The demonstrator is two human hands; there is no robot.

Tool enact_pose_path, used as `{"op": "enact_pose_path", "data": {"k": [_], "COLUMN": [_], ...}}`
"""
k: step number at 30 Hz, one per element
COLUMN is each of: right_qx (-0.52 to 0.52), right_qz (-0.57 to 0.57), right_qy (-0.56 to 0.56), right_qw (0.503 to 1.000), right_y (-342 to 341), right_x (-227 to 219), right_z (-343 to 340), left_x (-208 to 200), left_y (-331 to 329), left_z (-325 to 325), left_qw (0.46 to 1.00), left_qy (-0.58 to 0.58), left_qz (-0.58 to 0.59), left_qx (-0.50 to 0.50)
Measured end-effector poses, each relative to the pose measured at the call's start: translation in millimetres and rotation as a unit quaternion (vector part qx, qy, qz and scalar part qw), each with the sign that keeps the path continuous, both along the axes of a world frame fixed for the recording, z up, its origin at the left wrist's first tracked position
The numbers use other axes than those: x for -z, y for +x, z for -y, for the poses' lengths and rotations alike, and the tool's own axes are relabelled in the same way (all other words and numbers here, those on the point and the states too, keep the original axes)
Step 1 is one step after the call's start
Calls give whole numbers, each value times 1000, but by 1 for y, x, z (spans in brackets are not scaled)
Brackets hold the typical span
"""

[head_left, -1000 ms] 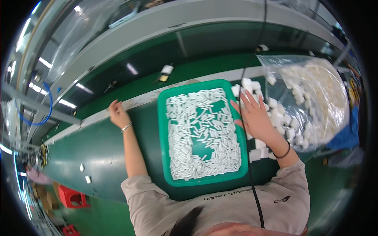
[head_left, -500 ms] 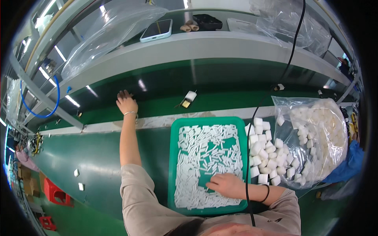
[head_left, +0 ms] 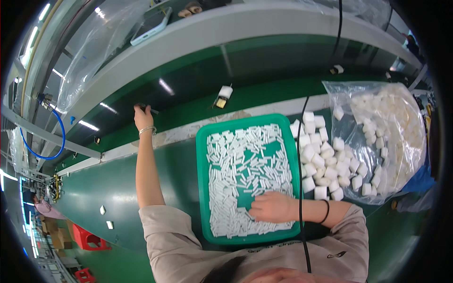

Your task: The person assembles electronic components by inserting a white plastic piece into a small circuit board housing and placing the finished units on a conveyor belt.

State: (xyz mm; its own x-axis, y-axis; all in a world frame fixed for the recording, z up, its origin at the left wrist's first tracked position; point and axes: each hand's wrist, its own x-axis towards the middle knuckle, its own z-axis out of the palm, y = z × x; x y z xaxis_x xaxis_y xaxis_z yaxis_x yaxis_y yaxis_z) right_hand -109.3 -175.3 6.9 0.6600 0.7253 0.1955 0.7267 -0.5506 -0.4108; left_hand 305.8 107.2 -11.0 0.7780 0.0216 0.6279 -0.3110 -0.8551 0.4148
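Observation:
My left hand [head_left: 143,119] reaches far forward over the dark green belt, its fingers bent together around a small, dark thing, mostly hidden. On the belt to its right lies a small part with a white block and a yellow piece [head_left: 223,97]. My right hand [head_left: 273,207] rests in the green tray [head_left: 203,188], over many short white strips [head_left: 226,181]. Its fingers are curled inward at the strips; what they hold, if anything, cannot be seen.
White foam-like blocks [head_left: 325,165] are heaped right of the tray, beside a clear plastic bag [head_left: 401,137] of more. A black cable [head_left: 301,203] hangs across my right forearm. Two white pieces [head_left: 110,225] lie on the table at left. A phone [head_left: 152,29] sits on the shelf above.
My view has tilted and shifted. The fingers of my left hand, spread over the belt before, have drawn together around a small dark thing. My right hand stays in the tray.

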Motion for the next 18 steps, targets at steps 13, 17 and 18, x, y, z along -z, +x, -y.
{"op": "enact_pose_path", "data": {"k": [13,17,18], "right_qx": [182,299,303], "right_qz": [-96,-209,-211], "right_qy": [264,428,426], "right_qw": [942,827,826], "right_y": [17,18,17], "right_x": [-1,-14,-12], "right_z": [15,20,21], "left_x": [-38,-33,-34], "left_y": [-283,-317,-319], "left_z": [107,116,117], "left_qw": [511,488,508], "left_qy": [-627,-628,-611], "left_qz": [-430,-454,-447], "left_qx": [401,401,409]}}
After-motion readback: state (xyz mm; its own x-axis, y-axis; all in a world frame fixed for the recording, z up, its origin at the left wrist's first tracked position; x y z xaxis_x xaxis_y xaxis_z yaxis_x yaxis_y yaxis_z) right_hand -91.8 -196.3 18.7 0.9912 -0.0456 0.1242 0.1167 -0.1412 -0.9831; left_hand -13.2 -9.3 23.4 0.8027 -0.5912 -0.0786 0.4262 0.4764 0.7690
